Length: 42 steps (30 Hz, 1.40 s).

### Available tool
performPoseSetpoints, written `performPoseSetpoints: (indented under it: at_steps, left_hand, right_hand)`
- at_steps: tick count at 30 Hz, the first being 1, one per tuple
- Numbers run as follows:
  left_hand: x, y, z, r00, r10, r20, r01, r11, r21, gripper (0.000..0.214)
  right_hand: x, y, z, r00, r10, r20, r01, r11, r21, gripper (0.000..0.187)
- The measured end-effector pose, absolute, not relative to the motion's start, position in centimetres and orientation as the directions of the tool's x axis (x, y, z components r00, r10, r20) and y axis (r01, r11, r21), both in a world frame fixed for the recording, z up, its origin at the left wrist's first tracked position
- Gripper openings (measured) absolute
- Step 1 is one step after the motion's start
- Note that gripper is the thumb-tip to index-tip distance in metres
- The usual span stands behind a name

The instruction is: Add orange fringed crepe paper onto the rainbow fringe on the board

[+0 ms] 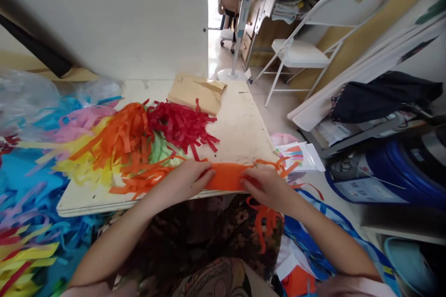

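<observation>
Head view: a person's left hand (197,178) and right hand (266,188) are both clamped, fingers and thumb, on a flat band of orange paper (226,176), stretched between the 2 at the near edge of a pale wooden tabletop (242,123). Beyond the left hand lie shredded red paper (183,123) and shredded orange paper (127,132); a brown paper packet (195,93) is behind the red.

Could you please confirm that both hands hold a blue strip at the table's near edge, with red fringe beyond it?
Not quite: in the head view, the strip is orange, not blue. The left hand and right hand do hold it at the near edge of the table, with red fringe beyond.
</observation>
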<state>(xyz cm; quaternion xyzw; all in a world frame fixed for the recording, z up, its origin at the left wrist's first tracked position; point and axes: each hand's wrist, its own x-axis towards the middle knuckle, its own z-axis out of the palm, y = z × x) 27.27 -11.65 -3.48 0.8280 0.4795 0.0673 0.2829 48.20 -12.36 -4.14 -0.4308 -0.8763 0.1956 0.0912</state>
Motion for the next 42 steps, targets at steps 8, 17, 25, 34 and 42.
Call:
performPoseSetpoints:
  at_steps: [8,17,25,34,42]
  left_hand:
    - [27.8,-11.8,-3.9,0.509,0.835,-0.208,0.799,-0.368,0.476,0.028]
    - [28.4,-12.7,-4.4,0.505,0.856,-0.115,0.833,-0.448,0.326,0.028]
    - [28.4,-12.7,-4.3,0.504,0.858,-0.101,0.821,-0.439,0.365,0.036]
    - [28.1,-11.9,-4.2,0.448,0.878,-0.169,0.866,-0.379,0.326,0.031]
    - [28.3,-13.0,-4.4,0.459,0.889,0.0,0.861,-0.445,0.246,0.028]
  right_hand:
    - [47.0,-11.1,-3.2,-0.569,0.81,-0.144,0.799,0.503,-0.329,0.021]
    - [45.1,-9.4,-3.2,-0.593,0.742,-0.312,0.763,0.396,-0.511,0.014]
    - [48.6,-10.2,-3.5,-0.511,0.774,-0.375,0.831,0.332,-0.446,0.018]
    - [48.7,-10.4,-3.6,-0.476,0.806,-0.353,0.874,0.386,-0.296,0.019]
    - [48.5,-9.6,-3.3,-0.551,0.814,-0.183,0.802,0.455,-0.388,0.017]
